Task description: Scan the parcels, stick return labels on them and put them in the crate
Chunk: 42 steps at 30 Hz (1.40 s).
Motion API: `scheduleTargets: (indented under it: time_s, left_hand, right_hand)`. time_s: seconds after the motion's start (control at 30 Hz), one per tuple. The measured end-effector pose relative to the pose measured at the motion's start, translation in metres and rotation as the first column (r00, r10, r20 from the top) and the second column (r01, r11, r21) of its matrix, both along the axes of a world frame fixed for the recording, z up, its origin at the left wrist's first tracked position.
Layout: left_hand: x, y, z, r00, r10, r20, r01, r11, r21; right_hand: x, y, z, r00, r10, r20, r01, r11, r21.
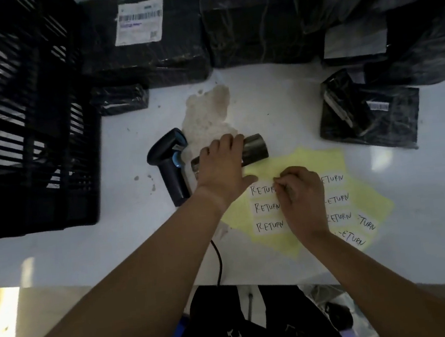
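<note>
Right hand (pixel 303 201) on yellow label sheet (pixel 297 160), fingertips pinched at edge of RETURN label (pixel 263 190); label judged thin, flimsy, best peeled from corner; just beyond, small black-wrapped parcel (pixel 255 148) held down by left hand (pixel 222 165), fingers curled over it; wrap judged slick, parcel light; barcode scanner (pixel 168 160) laid just left; crate (pixel 27 120) far left; larger parcels (pixel 146 52) ranged beyond.

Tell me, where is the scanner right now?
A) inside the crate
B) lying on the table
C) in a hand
B: the scanner lies on the table beside the left hand, which holds a small parcel instead.
</note>
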<state>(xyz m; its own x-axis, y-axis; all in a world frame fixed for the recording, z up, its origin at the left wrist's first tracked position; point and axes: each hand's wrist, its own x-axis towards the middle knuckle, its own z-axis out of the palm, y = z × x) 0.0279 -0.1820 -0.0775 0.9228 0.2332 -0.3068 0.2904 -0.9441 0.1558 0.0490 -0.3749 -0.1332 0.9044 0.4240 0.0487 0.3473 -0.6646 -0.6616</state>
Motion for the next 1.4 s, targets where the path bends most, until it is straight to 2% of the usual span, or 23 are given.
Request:
scheduleTargets:
  time_s: [0.27,0.43,1.4]
  left_hand:
    - [0.025,0.001,-0.004,0.996,0.044,-0.072,-0.036,0.994,0.105]
    - [0.017,-0.004,-0.007,0.999,0.028,-0.042,-0.022,0.991,0.135]
    - [0.018,-0.005,-0.007,0.997,0.031,-0.074,-0.021,0.99,0.14]
  right_hand:
    - [-0.002,0.004,-0.005,0.996,-0.04,0.084,0.038,0.999,0.019]
    - [-0.004,0.004,-0.007,0.996,-0.049,0.077,0.048,0.999,0.015]
    - [-0.006,0.004,-0.009,0.995,-0.037,0.088,0.035,0.999,0.017]
